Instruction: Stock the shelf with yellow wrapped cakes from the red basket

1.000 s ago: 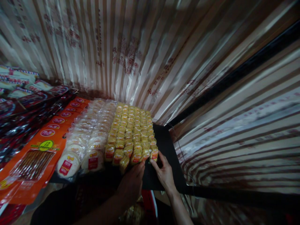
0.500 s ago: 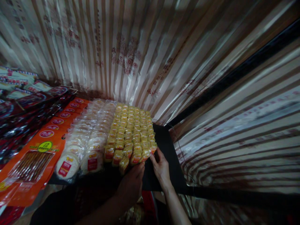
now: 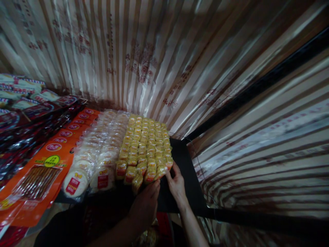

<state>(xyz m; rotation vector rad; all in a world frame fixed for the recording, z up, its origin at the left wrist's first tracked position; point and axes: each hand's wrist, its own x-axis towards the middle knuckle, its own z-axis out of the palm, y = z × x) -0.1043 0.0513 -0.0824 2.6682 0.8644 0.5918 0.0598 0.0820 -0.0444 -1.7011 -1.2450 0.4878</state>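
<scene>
The right hand (image 3: 177,187) is partly open: its thumb stands a little apart from gently bent fingers, and the tips meet the near right corner of the block of yellow packets (image 3: 145,147). Whether it grips a packet or only presses against one, I cannot tell. The left hand (image 3: 145,204) lies in shadow just to its left, fingers close together and slightly curved, tips at the block's front edge; its palm is turned out of sight, so I cannot tell whether it has hold of anything.

The packets sit directly beyond both hands, small, plump and blocky, in crinkled, shiny film with reddish-orange labels, ranked in tight columns running away from the fingers. One tilted packet (image 3: 137,181) juts out of line, just beyond and left of the left fingertips.

Left of the hands, next to the block, are flat white discs (image 3: 102,178) in clear, glossy wrap, overlapping like shingles in two columns. Farther left come smooth orange pouches (image 3: 47,171), the front one with a clear window over thin brown sticks, then dark glossy pouches (image 3: 33,133). A matte black board (image 3: 182,168) shows beneath and to the right of the right hand. Beyond everything, a pleated, satiny striped sheet (image 3: 144,51) with dark red prints rises, and a straight black bar (image 3: 244,87) slants upward to the right.
</scene>
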